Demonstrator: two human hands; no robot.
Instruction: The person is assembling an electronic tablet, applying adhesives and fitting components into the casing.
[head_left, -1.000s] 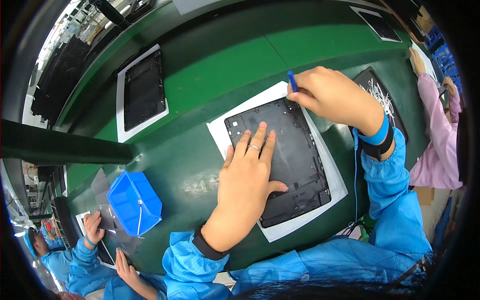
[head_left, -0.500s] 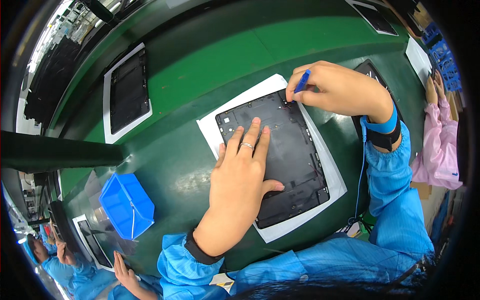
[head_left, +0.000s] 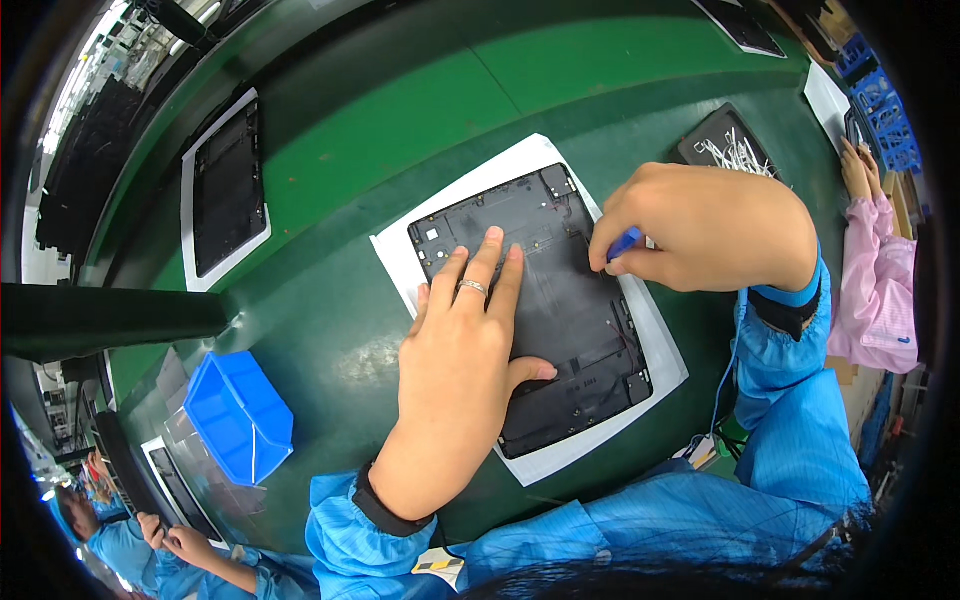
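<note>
A black tablet housing point(head_left: 560, 300) lies on a white sheet point(head_left: 665, 365), its inner side with ribs, small fittings and thin wires facing up. My left hand point(head_left: 455, 350) rests flat on its left half, fingers spread and a ring on one of them. My right hand point(head_left: 700, 235) is closed around a slim blue pen-like tool point(head_left: 624, 244) at the housing's right edge, somewhat below the far corner. The fingers hide the tool's tip. A wrist band with a blue cord point(head_left: 728, 385) goes round my right wrist.
A blue open bin point(head_left: 240, 415) stands to the left, by a dark green bar point(head_left: 110, 322). Beyond my right hand is a black tray point(head_left: 715, 130) of white strips. Another housing point(head_left: 228, 190) lies on the green belt point(head_left: 400, 130). Co-workers sit at both sides.
My right hand has moved with the blue tool from the housing's far right corner down along its right edge, uncovering that corner and the tray's white strips. The left hand stays flat on the housing.
</note>
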